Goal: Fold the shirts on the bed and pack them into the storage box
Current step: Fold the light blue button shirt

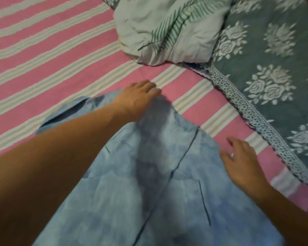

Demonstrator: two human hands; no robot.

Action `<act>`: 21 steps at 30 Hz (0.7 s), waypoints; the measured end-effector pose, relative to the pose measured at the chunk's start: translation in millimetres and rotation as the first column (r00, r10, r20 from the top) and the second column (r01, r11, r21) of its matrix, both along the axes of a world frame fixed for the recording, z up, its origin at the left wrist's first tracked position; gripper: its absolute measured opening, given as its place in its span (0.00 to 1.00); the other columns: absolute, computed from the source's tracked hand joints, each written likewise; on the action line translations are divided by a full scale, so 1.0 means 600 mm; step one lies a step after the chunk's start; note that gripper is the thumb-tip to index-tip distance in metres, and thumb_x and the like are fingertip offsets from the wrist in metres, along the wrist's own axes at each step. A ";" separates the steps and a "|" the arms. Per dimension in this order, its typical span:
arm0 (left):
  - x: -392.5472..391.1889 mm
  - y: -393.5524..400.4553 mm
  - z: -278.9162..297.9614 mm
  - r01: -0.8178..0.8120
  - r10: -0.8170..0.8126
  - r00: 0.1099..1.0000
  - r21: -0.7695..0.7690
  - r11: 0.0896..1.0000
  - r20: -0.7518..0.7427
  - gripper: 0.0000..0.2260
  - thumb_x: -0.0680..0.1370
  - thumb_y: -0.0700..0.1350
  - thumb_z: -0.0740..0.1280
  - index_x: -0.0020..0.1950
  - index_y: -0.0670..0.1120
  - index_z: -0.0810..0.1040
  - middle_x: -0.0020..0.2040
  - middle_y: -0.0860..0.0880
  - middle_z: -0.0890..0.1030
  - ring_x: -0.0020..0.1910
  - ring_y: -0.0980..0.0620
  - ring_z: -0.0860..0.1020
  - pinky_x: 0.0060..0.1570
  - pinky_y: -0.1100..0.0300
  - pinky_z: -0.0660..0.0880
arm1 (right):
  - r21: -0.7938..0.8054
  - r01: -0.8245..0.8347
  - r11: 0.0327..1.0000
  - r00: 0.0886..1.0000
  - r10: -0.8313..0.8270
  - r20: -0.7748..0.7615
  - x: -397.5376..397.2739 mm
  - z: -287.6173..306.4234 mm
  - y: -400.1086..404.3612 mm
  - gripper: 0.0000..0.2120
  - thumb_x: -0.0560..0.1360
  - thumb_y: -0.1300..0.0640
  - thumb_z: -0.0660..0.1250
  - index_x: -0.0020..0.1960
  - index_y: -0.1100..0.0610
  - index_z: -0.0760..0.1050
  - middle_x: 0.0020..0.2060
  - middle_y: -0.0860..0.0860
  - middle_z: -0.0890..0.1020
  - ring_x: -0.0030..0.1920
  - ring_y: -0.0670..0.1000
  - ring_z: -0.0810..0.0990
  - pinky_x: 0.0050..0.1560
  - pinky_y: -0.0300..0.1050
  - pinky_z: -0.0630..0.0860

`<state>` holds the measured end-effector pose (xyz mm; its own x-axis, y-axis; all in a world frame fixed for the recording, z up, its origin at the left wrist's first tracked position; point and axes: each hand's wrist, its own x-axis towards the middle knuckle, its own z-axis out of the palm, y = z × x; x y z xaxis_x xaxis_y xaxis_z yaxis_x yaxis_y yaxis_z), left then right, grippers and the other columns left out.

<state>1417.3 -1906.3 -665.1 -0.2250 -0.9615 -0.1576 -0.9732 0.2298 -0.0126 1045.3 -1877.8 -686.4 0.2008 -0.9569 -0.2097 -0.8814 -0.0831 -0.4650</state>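
A light blue tie-dye shirt (pixel 176 183) lies spread on the pink and cream striped bed sheet (pixel 52 59), reaching from the middle of the view to the bottom edge. My left hand (pixel 138 98) lies flat on the shirt's far end near the collar, fingers straight, its arm covering the shirt's left part. My right hand (pixel 242 160) hovers with spread fingers at the shirt's right edge; whether it touches the cloth is unclear. No storage box is in view.
A crumpled white quilt with green fern leaves (pixel 167 29) lies at the top middle of the bed. A grey-green blanket with white roses and a lace border (pixel 267 77) covers the right side.
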 end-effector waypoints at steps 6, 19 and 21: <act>-0.058 -0.060 -0.037 0.322 -0.335 0.922 0.095 0.942 0.193 0.26 0.70 0.43 0.72 0.69 0.48 0.75 0.60 0.46 0.80 0.56 0.43 0.79 0.63 0.47 0.67 | 0.395 0.014 0.919 0.994 -0.054 0.091 -0.213 0.019 0.085 0.14 0.73 0.58 0.76 0.48 0.41 0.76 0.42 0.38 0.84 0.45 0.37 0.81 0.44 0.29 0.71; 0.020 0.255 0.064 -0.642 0.540 0.756 -0.264 0.719 -0.369 0.08 0.74 0.38 0.69 0.53 0.45 0.82 0.62 0.36 0.69 0.62 0.36 0.69 0.58 0.51 0.67 | -0.127 -0.687 0.716 0.727 0.676 -0.123 -0.156 0.217 0.295 0.02 0.68 0.54 0.63 0.39 0.48 0.72 0.29 0.45 0.72 0.28 0.49 0.72 0.33 0.46 0.61; 0.054 0.297 0.051 -0.790 0.724 0.574 -0.027 0.612 -0.382 0.16 0.75 0.34 0.68 0.60 0.48 0.81 0.64 0.37 0.67 0.60 0.38 0.71 0.58 0.53 0.70 | 0.039 -0.707 0.706 0.700 0.707 -0.102 -0.129 0.181 0.353 0.07 0.65 0.52 0.60 0.43 0.47 0.68 0.28 0.44 0.75 0.26 0.46 0.75 0.28 0.42 0.68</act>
<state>1449.6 -1728.2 -634.3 0.5969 -0.8016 -0.0337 -0.7428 -0.5680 0.3543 968.1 -1665.9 -577.8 0.7965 -0.5429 -0.2662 -0.6044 -0.7028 -0.3751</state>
